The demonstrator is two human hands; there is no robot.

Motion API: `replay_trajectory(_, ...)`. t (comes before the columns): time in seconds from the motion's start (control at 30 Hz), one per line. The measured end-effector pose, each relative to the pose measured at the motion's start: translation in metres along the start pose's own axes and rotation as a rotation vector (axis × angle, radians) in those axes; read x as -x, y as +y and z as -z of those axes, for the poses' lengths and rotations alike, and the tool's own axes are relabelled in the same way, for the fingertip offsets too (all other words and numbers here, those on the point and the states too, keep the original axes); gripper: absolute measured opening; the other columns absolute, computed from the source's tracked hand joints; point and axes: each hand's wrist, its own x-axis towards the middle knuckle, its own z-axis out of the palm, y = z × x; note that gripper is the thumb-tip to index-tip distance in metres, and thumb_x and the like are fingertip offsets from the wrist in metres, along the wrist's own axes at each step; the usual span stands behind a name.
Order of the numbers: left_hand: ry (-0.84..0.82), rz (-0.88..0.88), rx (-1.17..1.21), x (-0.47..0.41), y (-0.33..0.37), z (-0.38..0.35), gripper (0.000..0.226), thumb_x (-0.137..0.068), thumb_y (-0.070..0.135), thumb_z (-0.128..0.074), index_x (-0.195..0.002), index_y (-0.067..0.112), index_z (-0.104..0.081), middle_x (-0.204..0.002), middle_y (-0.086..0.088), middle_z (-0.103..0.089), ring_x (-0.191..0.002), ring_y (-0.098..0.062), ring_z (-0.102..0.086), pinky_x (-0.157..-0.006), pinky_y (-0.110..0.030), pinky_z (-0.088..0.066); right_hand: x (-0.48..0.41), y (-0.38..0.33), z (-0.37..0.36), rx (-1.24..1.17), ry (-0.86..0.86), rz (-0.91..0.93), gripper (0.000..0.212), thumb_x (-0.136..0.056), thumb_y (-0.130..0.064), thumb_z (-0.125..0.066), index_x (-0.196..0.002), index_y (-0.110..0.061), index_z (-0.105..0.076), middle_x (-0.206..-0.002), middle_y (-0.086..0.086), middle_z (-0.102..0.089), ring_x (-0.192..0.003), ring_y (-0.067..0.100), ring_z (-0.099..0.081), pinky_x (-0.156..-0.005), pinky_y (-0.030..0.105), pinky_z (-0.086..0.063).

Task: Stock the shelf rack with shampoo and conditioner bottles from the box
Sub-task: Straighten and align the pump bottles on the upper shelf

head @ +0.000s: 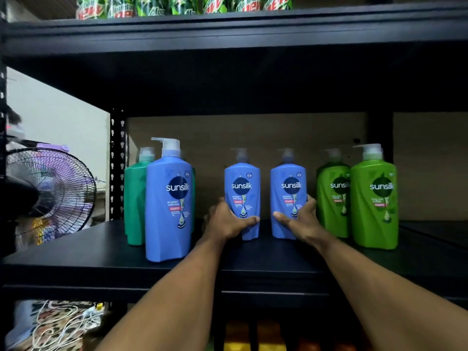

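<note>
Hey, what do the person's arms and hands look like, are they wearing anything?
Both forearms are bare to the frame's edge: no sleeve, watch or bracelet shows. The left hand and right hand are ungloved, with no ring in view.

The shelf point(76, 252) is smooth matt black with a faint sheen along its front lip; it looks like painted metal. The upright point(117, 163) is black metal punched with slots. The back panel point(278, 133) is dull brown board, flat and unpolished. Each blue bottle point(241, 178) is smooth plastic with a satin shine and a glossier printed label. The pumps point(168, 145) are pale, cloudy plastic. The green bottles point(372, 219) are the same plastic, a bit shinier. The fan point(63, 188) has a thin black wire grille over lilac plastic blades. Up top, the soda packs point(177, 5) look glossy. Below, white cables point(50, 323) lie on what looks like a patterned cloth rug point(76, 317).
</note>
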Motion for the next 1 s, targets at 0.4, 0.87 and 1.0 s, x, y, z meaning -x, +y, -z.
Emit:
replay_trajectory(0.4,-0.006,0.02,-0.066,-0.007,0.004,-0.007,0.105,-0.03,0.089,-0.068,-0.118,0.033,-0.06,-0.115,0.002,-0.072,-0.109,-0.027,-0.068,-0.09,-0.041,-0.057,-0.011,0.007,0.003,-0.012,-0.1,-0.067,0.085,-0.077,-0.025,-0.086,-0.141,-0.011,-0.032,-0.131,0.003,-0.057,-0.115,0.021,-0.058,-0.103,0.036,-0.047)
replay_trajectory(0.87,-0.032,0.03,-0.119,-0.006,0.004,-0.007,0.115,-0.031,0.094,-0.061,-0.125,0.027,-0.057,-0.122,-0.003,-0.07,-0.114,-0.033,-0.066,-0.091,-0.042,-0.055,0.004,-0.003,0.012,0.086,-0.111,-0.062,0.088,-0.073,-0.039,-0.089,-0.139,-0.015,-0.037,-0.131,0.005,-0.063,-0.119,0.026,-0.061,-0.095,0.029,-0.045)
replay_trajectory(1.0,-0.039,0.018,-0.126,-0.004,0.005,-0.004,0.11,-0.046,0.087,-0.074,-0.13,0.021,-0.052,-0.128,-0.009,-0.067,-0.12,-0.036,-0.062,-0.094,-0.042,-0.053,0.005,-0.004,0.013,0.092,-0.117,-0.061,0.087,-0.073,-0.04,-0.088,-0.139,-0.015,-0.038,-0.131,0.004,-0.062,-0.119,0.025,-0.06,-0.09,0.027,-0.044)
